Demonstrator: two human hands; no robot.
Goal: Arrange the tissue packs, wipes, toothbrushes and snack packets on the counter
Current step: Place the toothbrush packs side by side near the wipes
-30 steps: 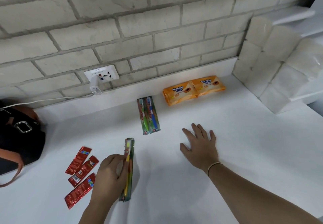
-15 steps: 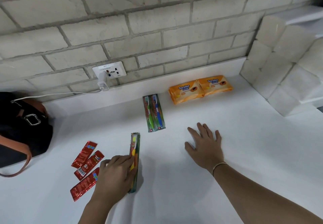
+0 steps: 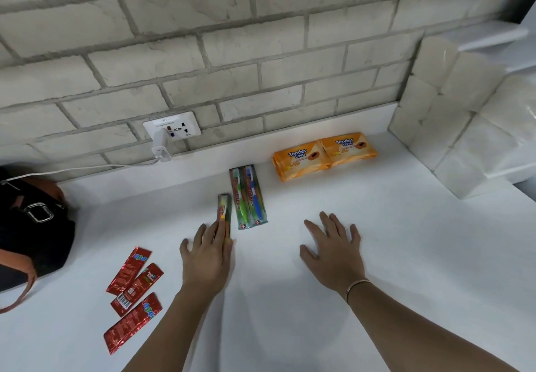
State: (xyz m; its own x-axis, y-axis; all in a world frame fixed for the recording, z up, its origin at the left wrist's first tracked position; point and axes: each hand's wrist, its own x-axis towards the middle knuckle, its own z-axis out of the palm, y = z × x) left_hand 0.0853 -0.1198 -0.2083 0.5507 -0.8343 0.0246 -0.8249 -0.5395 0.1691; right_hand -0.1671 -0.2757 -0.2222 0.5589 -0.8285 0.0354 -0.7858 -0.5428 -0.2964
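Note:
My left hand (image 3: pixel 206 258) holds the near end of a yellow toothbrush pack (image 3: pixel 224 212), which points toward the wall just left of a green toothbrush pack (image 3: pixel 240 197) and a blue toothbrush pack (image 3: pixel 255 194) lying side by side. My thumb is hidden under the hand. My right hand (image 3: pixel 333 250) rests flat on the white counter (image 3: pixel 406 255), fingers spread. Two orange wipes packs (image 3: pixel 300 158) sit side by side at the wall. White tissue packs (image 3: pixel 452 116) are stacked at the right. Three red snack packets (image 3: pixel 137 289) lie at the front left.
A black bag (image 3: pixel 32 226) with a brown strap sits at the left edge. A wall socket (image 3: pixel 172 128) holds a white charger (image 3: pixel 161 151) whose cable runs left along the backsplash. Brick wall behind the counter.
My left hand has carried the yellow toothbrush pack forward and right, from beside the snack packets to just left of the green and blue packs. My right hand stayed flat on the counter.

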